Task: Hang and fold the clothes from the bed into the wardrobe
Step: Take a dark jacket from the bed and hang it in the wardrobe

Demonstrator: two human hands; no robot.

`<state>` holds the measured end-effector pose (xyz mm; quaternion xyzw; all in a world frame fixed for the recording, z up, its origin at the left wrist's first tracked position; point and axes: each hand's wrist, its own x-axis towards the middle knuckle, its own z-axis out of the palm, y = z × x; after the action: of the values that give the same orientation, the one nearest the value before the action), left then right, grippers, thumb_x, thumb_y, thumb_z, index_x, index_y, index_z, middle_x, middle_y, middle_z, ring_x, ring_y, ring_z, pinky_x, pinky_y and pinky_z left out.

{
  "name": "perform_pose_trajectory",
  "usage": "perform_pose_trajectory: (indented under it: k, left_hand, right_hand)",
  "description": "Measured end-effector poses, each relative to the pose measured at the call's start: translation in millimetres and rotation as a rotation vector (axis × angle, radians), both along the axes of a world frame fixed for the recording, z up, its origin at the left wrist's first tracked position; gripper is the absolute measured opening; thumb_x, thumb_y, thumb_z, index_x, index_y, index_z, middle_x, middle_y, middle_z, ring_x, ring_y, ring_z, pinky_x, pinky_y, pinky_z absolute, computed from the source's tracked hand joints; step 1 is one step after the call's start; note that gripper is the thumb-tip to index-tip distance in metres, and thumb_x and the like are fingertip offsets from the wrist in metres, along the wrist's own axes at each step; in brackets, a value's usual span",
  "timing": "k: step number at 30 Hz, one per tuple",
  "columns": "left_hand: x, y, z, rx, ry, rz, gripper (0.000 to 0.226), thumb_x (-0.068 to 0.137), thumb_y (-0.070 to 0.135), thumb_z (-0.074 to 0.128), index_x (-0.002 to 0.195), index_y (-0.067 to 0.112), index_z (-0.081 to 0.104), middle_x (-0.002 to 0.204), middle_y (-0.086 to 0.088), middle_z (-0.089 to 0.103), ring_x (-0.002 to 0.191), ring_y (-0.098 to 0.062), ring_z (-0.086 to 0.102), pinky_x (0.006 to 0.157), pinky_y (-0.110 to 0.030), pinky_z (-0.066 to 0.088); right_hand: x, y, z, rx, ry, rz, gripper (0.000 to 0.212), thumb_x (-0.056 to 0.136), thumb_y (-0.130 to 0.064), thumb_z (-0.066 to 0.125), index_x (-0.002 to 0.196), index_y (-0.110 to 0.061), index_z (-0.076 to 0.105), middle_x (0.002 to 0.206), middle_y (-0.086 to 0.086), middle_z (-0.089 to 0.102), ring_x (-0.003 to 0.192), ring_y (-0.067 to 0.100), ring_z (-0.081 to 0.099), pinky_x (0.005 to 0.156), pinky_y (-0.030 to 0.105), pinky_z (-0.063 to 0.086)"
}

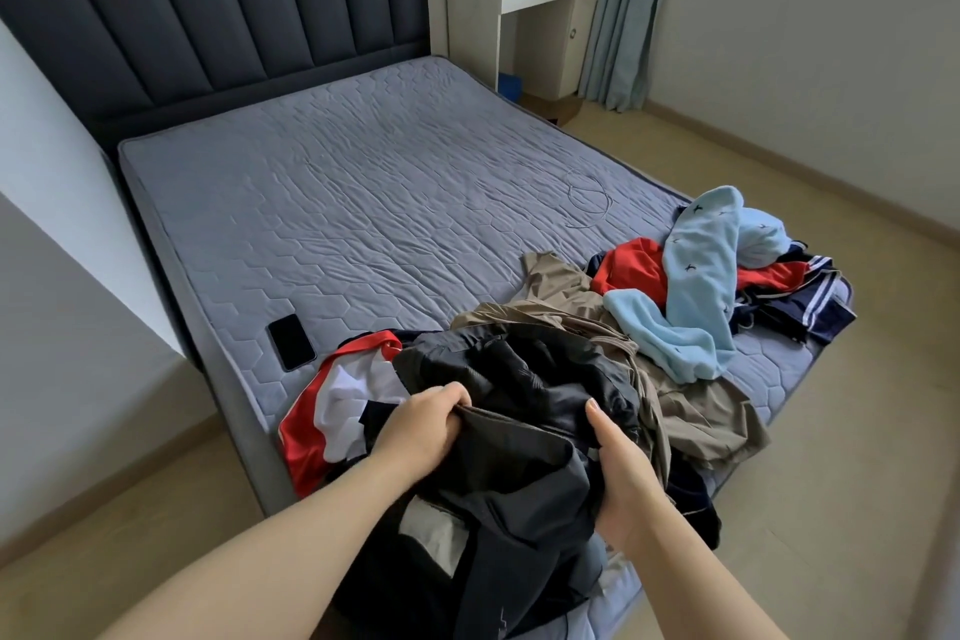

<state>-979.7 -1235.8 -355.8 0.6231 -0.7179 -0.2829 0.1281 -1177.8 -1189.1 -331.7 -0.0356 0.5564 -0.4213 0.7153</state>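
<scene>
The left hand (426, 424) curls its fingers over a hem of the dark garment (519, 437). The right hand (623, 478) pinches the same edge, thumb on top and fingers hidden beneath the cloth. The garment is bunched between them at the near edge of the bed (363, 203), part of it hanging over that edge.

It overlaps a khaki garment (696, 411) and touches a red-and-white garment (327, 411) toward the near left corner. Because the folds overlap, a quick lift would probably drag those two along, and either could slide to the floor. A phone (291, 342) lies just beside the red-and-white piece near the left edge, where trailing cloth could sweep it off.

A light blue garment (696, 286) sits over a red garment (628, 270) toward the right edge. The wardrobe is not in view.
</scene>
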Motion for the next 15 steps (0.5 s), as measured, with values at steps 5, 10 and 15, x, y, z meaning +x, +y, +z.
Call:
perform_pose_trajectory:
  k: [5,10,15]
  left_hand:
    - [12,-24,33,0.06,0.075,-0.108,0.024,0.085,0.003,0.042,0.091,0.021,0.058,0.092,0.005,0.059,0.096,-0.019,0.056,0.085,-0.032,0.042]
    - [16,-34,72,-0.044,0.035,-0.186,0.027,0.094,0.011,0.042,0.111,0.02,0.061,0.104,0.003,0.064,0.101,-0.016,0.056,0.083,-0.025,0.039]
    - [15,-44,111,-0.227,0.141,0.116,0.02,0.095,0.015,0.045,0.105,0.014,0.063,0.087,-0.002,0.066,0.078,-0.015,0.056,0.063,-0.017,0.031]
  right_hand:
    - [-6,-10,-4,0.082,0.352,-0.022,0.052,0.084,-0.032,0.067,0.124,-0.002,0.054,0.11,0.018,0.063,0.098,0.033,0.061,0.091,0.044,0.049]
    - [-6,-15,9,0.151,0.671,-0.082,0.037,0.084,-0.028,0.068,0.096,0.005,0.056,0.079,0.015,0.055,0.07,0.029,0.052,0.056,0.033,0.039]
    - [23,-24,52,-0.175,1.129,-0.194,0.063,0.077,-0.04,0.07,0.123,-0.007,0.041,0.127,0.016,0.043,0.121,0.033,0.038,0.1,0.047,0.033]
